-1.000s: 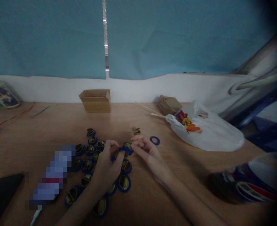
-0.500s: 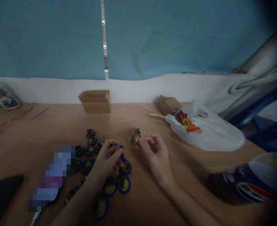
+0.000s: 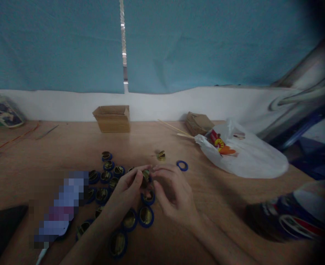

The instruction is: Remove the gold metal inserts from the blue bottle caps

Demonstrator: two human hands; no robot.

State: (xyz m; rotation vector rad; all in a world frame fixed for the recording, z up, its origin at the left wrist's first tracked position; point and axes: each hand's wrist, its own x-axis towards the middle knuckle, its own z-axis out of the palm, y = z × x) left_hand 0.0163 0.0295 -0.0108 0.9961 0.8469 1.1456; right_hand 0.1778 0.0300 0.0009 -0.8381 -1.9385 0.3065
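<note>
My left hand [image 3: 129, 186] pinches a small round gold-coloured metal piece [image 3: 145, 176] between thumb and fingers; part of a blue rim shows behind it. Beside it is my right hand [image 3: 175, 189], its fingers curved and the thumb apart, tips close to the piece; whether they touch it I cannot tell. Under and around the left hand lie several gold discs in blue rings [image 3: 146, 216]. One loose gold piece [image 3: 161, 155] lies beyond the hands. A bare blue ring [image 3: 182, 165] lies just past the right hand.
A pixelated phone-like object [image 3: 60, 206] with a white cable lies at left, near a black object [image 3: 6, 228]. An open cardboard box [image 3: 113, 119] and a brown packet [image 3: 198, 123] stand by the wall. At right are a white plastic bag [image 3: 256, 154] and a Pepsi bottle [image 3: 286, 215].
My right hand has moved left from the loose gold pieces to my left hand. One gold piece now lies there instead of two. The bare blue ring has come into view.
</note>
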